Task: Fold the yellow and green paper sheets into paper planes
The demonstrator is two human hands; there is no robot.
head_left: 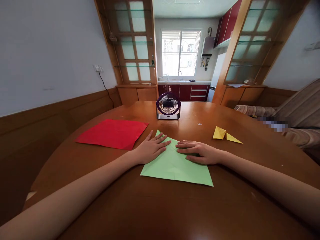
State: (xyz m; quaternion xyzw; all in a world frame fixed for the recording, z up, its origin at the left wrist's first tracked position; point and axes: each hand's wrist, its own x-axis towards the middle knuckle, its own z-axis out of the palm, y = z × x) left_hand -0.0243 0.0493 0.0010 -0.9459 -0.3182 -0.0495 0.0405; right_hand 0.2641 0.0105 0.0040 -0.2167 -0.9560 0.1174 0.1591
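Note:
A light green sheet of paper (pixel 175 168) with fold creases lies on the table in front of me. Across its upper left part rests my left hand (pixel 153 148), flat, with the fingers spread. My right hand (pixel 196 151) lies on the upper right part of the same sheet, fingers stretched out and slightly apart. Neither hand grips anything. Parts of the paper's left and right edges are hidden under the hands. To the left is a red sheet of paper (pixel 112 134), and to the right a folded yellow paper piece (pixel 221 133) with pointed ends.
A small purple desk fan (pixel 168 105) stands beyond the green paper on the round wooden table (pixel 190 213). A tiny white scrap (pixel 199 124) lies right of the fan. At the far right is a striped sofa (pixel 300 110); cabinets and a kitchen are behind.

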